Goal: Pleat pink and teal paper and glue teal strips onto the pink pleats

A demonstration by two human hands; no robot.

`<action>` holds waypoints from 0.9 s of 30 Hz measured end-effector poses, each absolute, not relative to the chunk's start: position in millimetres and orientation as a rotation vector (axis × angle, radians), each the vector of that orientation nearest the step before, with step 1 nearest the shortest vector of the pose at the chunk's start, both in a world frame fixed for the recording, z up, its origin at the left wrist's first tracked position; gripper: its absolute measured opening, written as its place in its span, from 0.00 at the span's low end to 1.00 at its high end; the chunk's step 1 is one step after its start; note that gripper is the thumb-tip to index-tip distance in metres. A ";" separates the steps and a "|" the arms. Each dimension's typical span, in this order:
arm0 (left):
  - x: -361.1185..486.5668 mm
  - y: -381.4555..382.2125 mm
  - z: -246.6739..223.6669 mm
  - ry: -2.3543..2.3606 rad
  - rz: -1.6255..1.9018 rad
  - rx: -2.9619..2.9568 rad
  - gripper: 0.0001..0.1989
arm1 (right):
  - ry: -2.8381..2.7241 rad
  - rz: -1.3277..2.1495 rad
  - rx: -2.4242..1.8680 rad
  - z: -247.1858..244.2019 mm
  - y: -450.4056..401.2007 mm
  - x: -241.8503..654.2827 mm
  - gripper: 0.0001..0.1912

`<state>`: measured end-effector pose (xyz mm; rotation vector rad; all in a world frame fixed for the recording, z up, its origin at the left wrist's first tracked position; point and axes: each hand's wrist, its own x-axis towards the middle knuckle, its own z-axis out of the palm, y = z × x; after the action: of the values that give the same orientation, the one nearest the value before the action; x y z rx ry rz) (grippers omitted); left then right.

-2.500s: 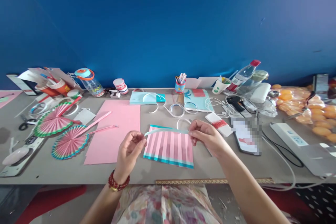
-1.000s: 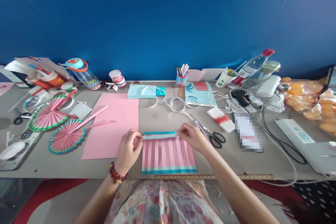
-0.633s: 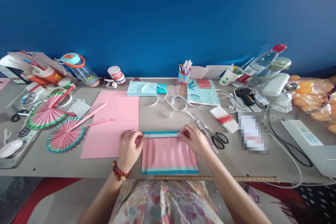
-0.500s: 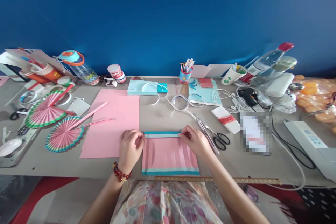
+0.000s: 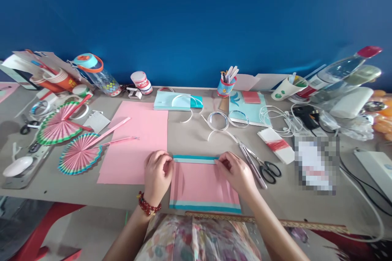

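A pink paper sheet (image 5: 203,183) lies flat on the table in front of me, with teal and pale blue bands along its far and near edges. My left hand (image 5: 158,176) pinches the left end of the banded far edge, fingers closed. At the other end of that edge, my right hand (image 5: 237,173) is closed in a pinch too. The exact grip of the fingertips is partly hidden. To the right of my right hand lie a slim craft knife (image 5: 252,165) and black-handled scissors (image 5: 269,171).
Larger pink sheets (image 5: 134,163) and two pleated paper fans (image 5: 80,154) lie on the left. Behind are a tape roll (image 5: 218,121), a pen cup (image 5: 227,86) and blue paper (image 5: 171,101). White cables (image 5: 280,120) lie at right; a patterned strip (image 5: 266,221) runs along the front edge.
The whole view has shifted, so things appear farther right. Both hands keep their pinch at the sheet's far edge, with only slight movement.
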<state>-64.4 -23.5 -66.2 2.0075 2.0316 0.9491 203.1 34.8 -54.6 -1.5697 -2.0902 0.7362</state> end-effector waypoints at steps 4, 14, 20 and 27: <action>-63.6 -22.9 -66.1 2.046 0.943 1.994 0.05 | -2.085 0.745 -1.590 -54.9 36.8 203.1 0.08; -62.9 -22.0 -66.4 2.064 0.902 1.990 0.05 | -2.062 0.755 -1.605 -54.1 36.7 201.8 0.09; -60.3 -20.8 -65.6 2.094 0.881 1.990 0.05 | -2.065 0.733 -1.610 -54.2 35.6 202.1 0.09; -59.2 -19.7 -64.0 2.107 0.865 1.997 0.05 | -2.068 0.734 -1.601 -56.1 36.0 202.6 0.10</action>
<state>-59.2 -19.7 -64.0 1.9966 2.1074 0.8652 202.6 36.0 -56.1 -1.6008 -2.0684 0.7343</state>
